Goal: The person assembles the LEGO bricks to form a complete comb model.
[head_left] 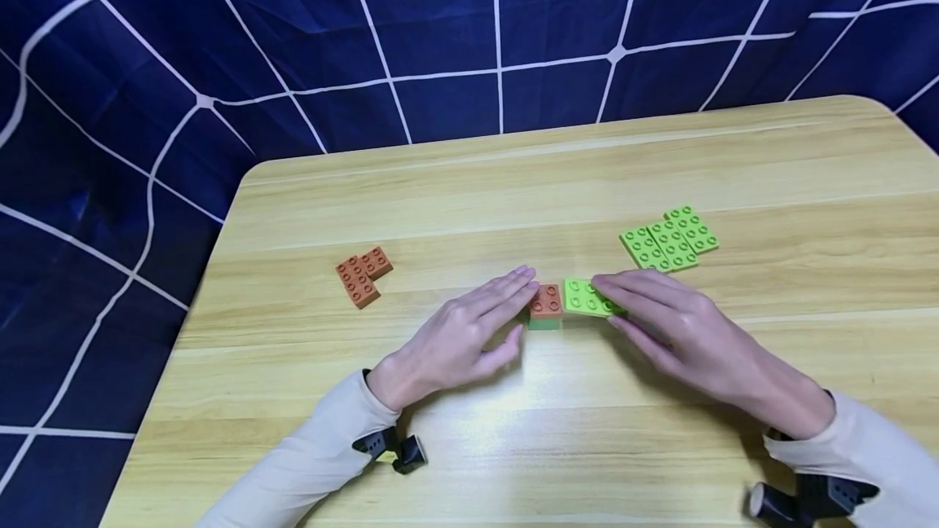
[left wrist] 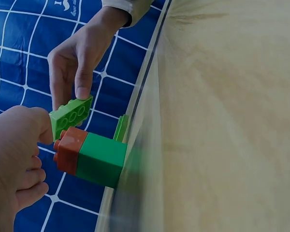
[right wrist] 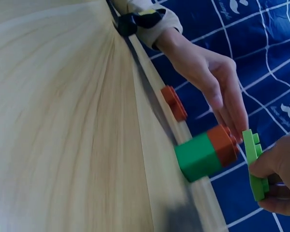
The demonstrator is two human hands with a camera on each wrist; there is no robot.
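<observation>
Right hand [head_left: 682, 328] pinches lime brick [head_left: 579, 297]; left hand [head_left: 462, 336] straight-fingered beside stack [head_left: 545, 301]. Brick looks light, stiff; grip its edges.

"Love" lettering [right wrist: 223, 5] on blue cloth [right wrist: 253, 55]

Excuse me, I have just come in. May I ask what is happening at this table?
A person's right hand pinches a light green brick, tilted and not seated on the brown brick nearby. That brown one sits on a green brick. The left hand reaches to the brown brick with extended fingers; whether it touches is unclear. Other brown bricks and light green bricks lie farther back.
</observation>
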